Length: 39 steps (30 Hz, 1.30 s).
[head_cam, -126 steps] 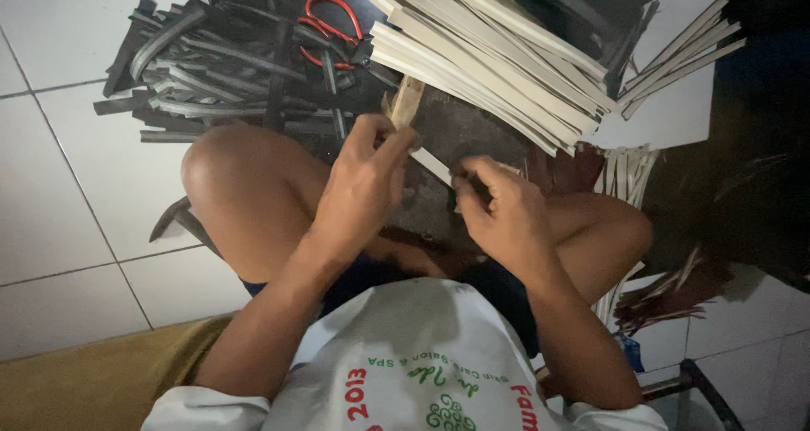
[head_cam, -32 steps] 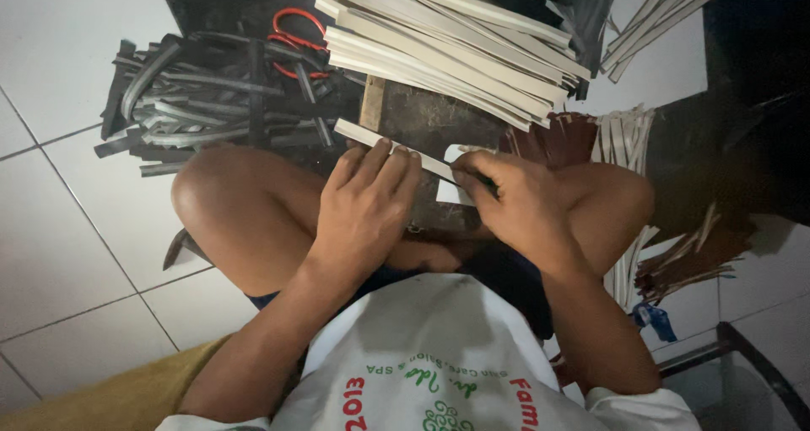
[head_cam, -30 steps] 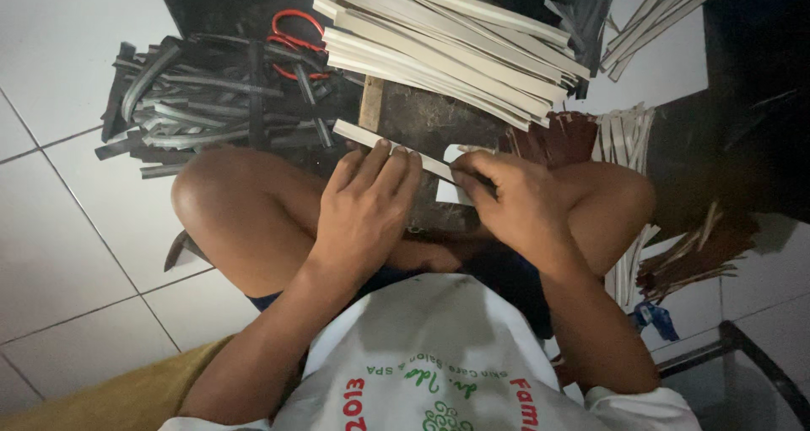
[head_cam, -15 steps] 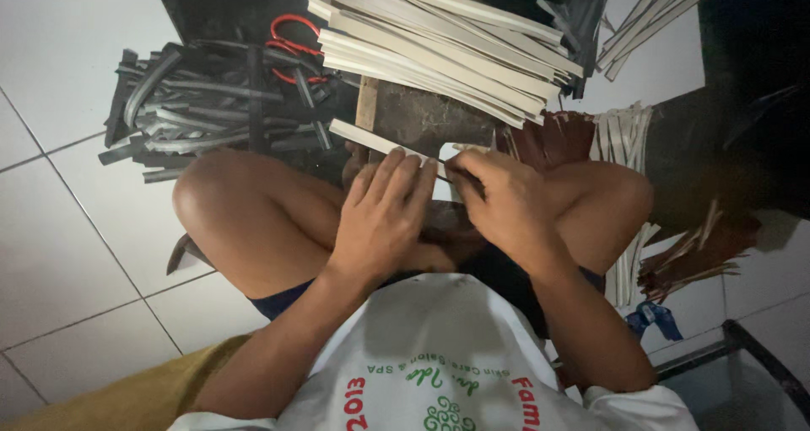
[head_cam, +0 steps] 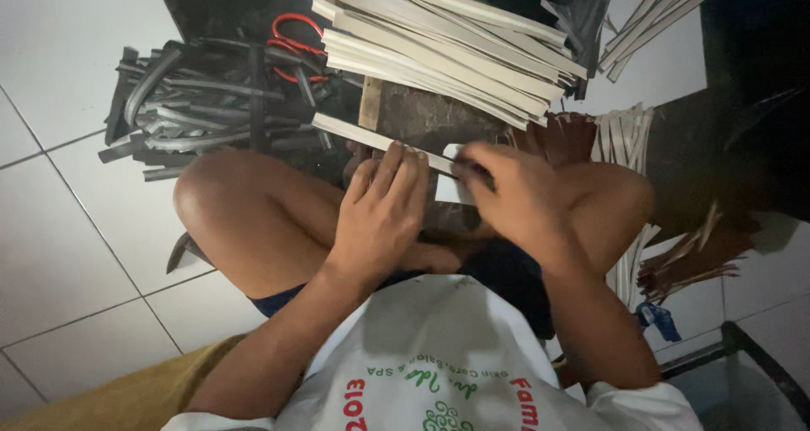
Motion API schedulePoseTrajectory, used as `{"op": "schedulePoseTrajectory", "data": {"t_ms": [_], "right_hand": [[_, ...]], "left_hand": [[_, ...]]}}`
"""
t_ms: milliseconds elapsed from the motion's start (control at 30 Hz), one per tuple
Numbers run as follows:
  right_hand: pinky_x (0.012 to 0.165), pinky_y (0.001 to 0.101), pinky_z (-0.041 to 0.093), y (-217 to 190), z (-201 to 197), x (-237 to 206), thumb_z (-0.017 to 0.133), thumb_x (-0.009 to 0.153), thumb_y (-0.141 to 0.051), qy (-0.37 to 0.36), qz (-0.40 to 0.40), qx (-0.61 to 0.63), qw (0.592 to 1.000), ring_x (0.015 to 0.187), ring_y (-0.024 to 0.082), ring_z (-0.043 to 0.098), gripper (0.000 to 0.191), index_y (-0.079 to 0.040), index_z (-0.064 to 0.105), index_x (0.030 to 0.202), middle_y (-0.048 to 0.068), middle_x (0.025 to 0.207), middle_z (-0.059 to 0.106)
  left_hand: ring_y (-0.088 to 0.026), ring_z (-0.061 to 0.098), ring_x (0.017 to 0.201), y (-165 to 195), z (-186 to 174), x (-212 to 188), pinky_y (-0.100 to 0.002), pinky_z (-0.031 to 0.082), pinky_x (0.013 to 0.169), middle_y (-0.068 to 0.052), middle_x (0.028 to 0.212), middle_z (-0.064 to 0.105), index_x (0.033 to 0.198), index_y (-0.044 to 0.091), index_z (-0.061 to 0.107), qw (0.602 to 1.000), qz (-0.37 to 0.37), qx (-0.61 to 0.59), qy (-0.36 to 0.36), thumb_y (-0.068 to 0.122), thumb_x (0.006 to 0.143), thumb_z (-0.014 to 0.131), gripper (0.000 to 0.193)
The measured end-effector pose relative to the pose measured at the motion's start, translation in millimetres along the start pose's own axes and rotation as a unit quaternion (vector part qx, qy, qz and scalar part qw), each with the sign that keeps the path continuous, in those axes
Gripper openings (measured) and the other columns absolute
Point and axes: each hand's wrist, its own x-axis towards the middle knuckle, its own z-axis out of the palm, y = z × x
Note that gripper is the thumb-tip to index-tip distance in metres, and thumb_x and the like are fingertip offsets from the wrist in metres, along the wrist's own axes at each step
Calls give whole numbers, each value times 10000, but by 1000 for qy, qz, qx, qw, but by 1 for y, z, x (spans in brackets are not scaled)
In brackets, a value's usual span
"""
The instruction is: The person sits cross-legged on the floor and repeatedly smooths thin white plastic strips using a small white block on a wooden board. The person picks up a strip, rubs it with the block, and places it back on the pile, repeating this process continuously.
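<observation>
White tiles (head_cam: 76, 228) are seen under everything, and the person is seated on them with legs crossed. A big stack of pale strips (head_cam: 447, 43) is laid across the top of the view, and a heap of dark strips (head_cam: 202, 102) is found to its left, with red scissors (head_cam: 295, 47) resting on it. Brown strips (head_cam: 692, 262) are scattered at the right.

A wooden block (head_cam: 422, 119) is placed just in front of the knees, and one pale strip (head_cam: 354, 134) is laid slanted over it. The left hand (head_cam: 384, 216) is pressed flat on this strip, fingers together and stretched. The right hand (head_cam: 515, 199) is closed around a small white piece (head_cam: 451, 182) at the strip's near end; whether a tool is also held cannot be told.

Compared with half a second ago, both hands are found in almost the same place, only a little closer together. From this it is judged that the work on the strip's end is being continued, not finished.
</observation>
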Motion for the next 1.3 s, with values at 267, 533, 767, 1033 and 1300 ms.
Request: {"op": "schedulePoseTrajectory", "data": {"t_ms": [267, 533, 767, 1033, 1300], "right_hand": [[502, 371, 492, 11, -8, -6, 736, 917, -198, -53, 99, 67, 991, 573, 236, 670, 184, -55, 698, 1027, 142, 834, 729], [511, 372, 493, 12, -6, -6, 761, 919, -221, -51, 99, 51, 992, 574, 230, 663, 188, -48, 697, 952, 135, 807, 728], [584, 387, 523, 16, 1, -8, 755, 923, -204, -11, 44, 46, 998, 685, 270, 694, 202, -20, 673, 943, 151, 846, 715], [637, 381, 533, 24, -6, -18, 760, 926, -197, -2, 42, 64, 997, 762, 281, 694, 194, -28, 700, 1001, 165, 902, 715], [552, 350, 511, 26, -12, -28, 747, 927, -162, -10, 129, 101, 986, 607, 232, 675, 167, -26, 716, 1018, 148, 862, 734]], "left_hand": [[-262, 587, 1289, 0, 0, 0, -420, 443, 1051, -133, 1321, 628, 1330, 26, 647, 1000, -9, -23, -14, 204, 977, 577, 401], [-280, 584, 1311, 4, 3, -3, -430, 449, 1070, -144, 1329, 617, 1355, 110, 655, 999, -20, -30, 2, 199, 985, 602, 384], [-294, 555, 1356, 25, 9, 4, -427, 451, 1111, -158, 1367, 593, 1342, -41, 646, 997, -11, -62, -36, 223, 989, 589, 445], [-300, 544, 1286, 32, 0, 2, -530, 417, 1034, -153, 1315, 596, 1335, 5, 635, 997, -11, -72, 2, 503, 809, 645, 724], [-270, 520, 1377, 40, 11, 3, -407, 419, 1110, -128, 1388, 561, 1442, 57, 593, 998, 31, 11, -50, 484, 838, 770, 761]]}}
